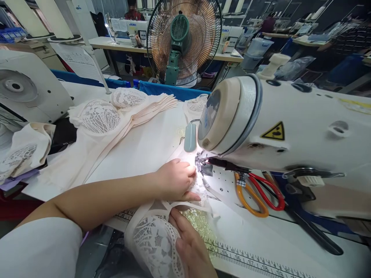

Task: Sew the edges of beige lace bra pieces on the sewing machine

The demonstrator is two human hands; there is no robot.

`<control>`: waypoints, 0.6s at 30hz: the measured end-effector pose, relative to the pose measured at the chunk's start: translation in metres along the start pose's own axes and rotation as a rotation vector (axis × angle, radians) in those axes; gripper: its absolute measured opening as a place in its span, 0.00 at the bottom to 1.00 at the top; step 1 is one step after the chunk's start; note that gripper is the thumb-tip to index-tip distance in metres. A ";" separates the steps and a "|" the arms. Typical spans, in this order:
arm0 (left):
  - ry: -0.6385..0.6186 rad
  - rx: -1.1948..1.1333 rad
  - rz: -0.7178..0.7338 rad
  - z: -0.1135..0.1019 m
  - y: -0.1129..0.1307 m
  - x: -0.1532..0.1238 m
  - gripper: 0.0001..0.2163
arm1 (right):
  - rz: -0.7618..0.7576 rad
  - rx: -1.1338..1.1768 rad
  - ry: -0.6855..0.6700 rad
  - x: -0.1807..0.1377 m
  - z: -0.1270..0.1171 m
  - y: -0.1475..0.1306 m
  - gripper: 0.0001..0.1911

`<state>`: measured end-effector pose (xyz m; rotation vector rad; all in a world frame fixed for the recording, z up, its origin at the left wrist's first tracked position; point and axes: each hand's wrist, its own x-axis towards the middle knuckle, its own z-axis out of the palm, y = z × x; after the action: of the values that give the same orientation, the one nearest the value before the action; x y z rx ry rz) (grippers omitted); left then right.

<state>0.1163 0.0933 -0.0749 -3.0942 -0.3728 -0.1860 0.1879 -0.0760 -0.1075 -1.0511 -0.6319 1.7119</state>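
My left hand (175, 180) lies flat, fingers stretched out, pressing a cream lace garment piece (156, 241) against the bed of the white sewing machine (278, 123), its fingertips right beside the lit presser foot and needle (203, 165). My right hand (193, 247) rests on the near part of the same lace piece, at the table's front edge, fingers extended over the fabric. The lace cup hangs down off the table edge toward me.
A stack of finished cream lace pieces (116, 112) lies at the left of the table. Orange and red-handled scissors (257, 193) rest under the machine arm. A ruler strip (249, 260) runs along the front edge. A standing fan (182, 42) and other workstations are behind.
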 end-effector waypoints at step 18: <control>-0.169 0.015 -0.040 -0.017 -0.020 -0.002 0.27 | -0.058 -0.549 0.107 0.004 0.000 -0.028 0.27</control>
<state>0.1079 0.1113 -0.0585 -3.0981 -0.4386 0.0784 0.2011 -0.0622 -0.0863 -1.4742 -1.0872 1.4497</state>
